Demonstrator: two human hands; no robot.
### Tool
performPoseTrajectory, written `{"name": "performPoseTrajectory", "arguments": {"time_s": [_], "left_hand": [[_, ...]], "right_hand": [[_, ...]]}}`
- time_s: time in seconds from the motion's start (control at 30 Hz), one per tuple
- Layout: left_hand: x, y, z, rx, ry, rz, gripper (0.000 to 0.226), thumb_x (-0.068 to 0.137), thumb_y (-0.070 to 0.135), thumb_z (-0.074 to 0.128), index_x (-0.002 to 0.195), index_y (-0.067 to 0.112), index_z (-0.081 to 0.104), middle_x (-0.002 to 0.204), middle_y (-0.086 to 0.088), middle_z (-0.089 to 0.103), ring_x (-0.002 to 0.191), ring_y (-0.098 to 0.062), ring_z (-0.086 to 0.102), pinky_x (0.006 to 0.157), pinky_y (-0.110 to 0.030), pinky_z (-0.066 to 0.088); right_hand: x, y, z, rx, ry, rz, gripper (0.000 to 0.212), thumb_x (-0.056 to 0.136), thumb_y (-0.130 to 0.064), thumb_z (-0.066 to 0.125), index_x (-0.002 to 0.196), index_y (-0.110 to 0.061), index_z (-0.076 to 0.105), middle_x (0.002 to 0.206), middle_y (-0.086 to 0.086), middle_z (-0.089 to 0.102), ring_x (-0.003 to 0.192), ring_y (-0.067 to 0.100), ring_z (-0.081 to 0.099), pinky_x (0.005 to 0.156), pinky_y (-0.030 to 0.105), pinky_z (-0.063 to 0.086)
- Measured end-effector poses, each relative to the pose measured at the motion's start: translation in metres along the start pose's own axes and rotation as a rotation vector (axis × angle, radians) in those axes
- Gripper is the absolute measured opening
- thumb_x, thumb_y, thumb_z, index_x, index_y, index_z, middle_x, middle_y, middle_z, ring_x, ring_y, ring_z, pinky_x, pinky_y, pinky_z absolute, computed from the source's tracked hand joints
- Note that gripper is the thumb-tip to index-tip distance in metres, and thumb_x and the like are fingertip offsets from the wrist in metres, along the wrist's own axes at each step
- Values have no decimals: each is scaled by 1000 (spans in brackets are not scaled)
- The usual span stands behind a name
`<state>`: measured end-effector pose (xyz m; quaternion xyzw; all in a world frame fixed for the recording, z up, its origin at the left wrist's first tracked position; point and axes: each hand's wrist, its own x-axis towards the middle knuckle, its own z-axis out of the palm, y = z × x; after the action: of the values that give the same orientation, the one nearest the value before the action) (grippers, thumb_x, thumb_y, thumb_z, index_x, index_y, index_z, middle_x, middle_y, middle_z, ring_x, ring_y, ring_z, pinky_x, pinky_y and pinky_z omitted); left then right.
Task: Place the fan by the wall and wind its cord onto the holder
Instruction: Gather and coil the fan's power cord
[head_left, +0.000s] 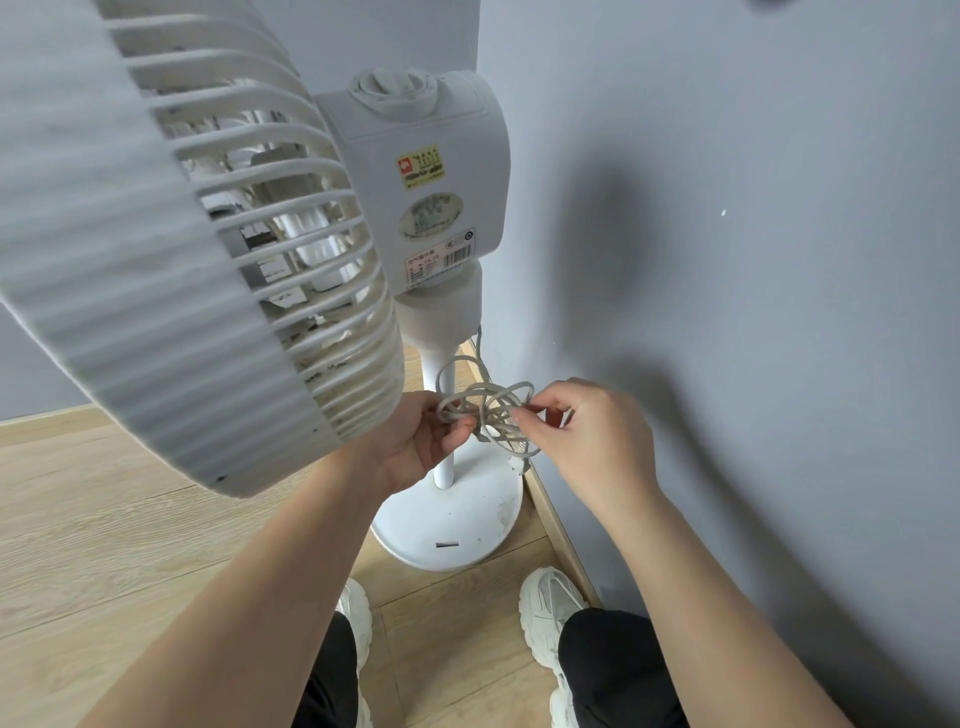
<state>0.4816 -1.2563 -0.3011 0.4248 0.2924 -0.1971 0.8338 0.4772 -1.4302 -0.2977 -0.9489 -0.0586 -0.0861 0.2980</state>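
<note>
White fan (431, 171) stands at left, its base (452, 525) on the floor (104, 545) just beside the wall (753, 260); in front of its pole (445, 470) our left hand (421, 447) curls its fingers round the left end of the cord (491, 415). That cord is a loose bundle of loops lying crosswise between our hands, one strand rising to the fan's neck, and our right hand (587, 436) pinches its right end. We cannot make out a holder; we judge the loops must go toward the pole just behind them, nearer the left hand.
</note>
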Motion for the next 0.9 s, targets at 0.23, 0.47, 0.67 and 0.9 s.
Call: {"name": "performPoseTrajectory", "arguments": {"time_s": [0.23, 0.47, 0.67, 0.9], "left_hand": [[-5, 2, 5, 273, -152, 305, 17, 92, 0, 44, 91, 4, 60, 75, -5, 65, 64, -16, 59, 59, -23, 49], [6, -18, 4, 979, 108, 563, 15, 85, 20, 65, 92, 7, 62, 73, 6, 58, 65, -10, 51, 57, -17, 37], [8, -19, -1, 1232, 269, 722, 14, 86, 22, 67, 90, 11, 59, 71, 10, 54, 64, -1, 48, 54, -9, 38], [11, -20, -8, 1302, 344, 761, 14, 88, 13, 63, 98, 4, 61, 89, -2, 62, 79, -19, 54, 69, -26, 40]], "right_hand": [[2, 10, 5, 109, -114, 33, 30, 87, -29, 59, 58, -23, 55, 52, -5, 59, 55, 19, 63, 54, 31, 49], [3, 7, 11, 230, -242, 144, 22, 91, -22, 49, 75, -13, 61, 67, 2, 68, 67, 26, 67, 68, 40, 56], [6, -4, 6, 772, -337, 558, 27, 91, -12, 49, 65, -13, 55, 47, -4, 51, 55, 18, 53, 82, 41, 55], [11, -1, -8, 1081, -521, 793, 22, 93, -10, 54, 72, -6, 61, 51, -3, 41, 40, 7, 28, 42, 16, 34]]}}
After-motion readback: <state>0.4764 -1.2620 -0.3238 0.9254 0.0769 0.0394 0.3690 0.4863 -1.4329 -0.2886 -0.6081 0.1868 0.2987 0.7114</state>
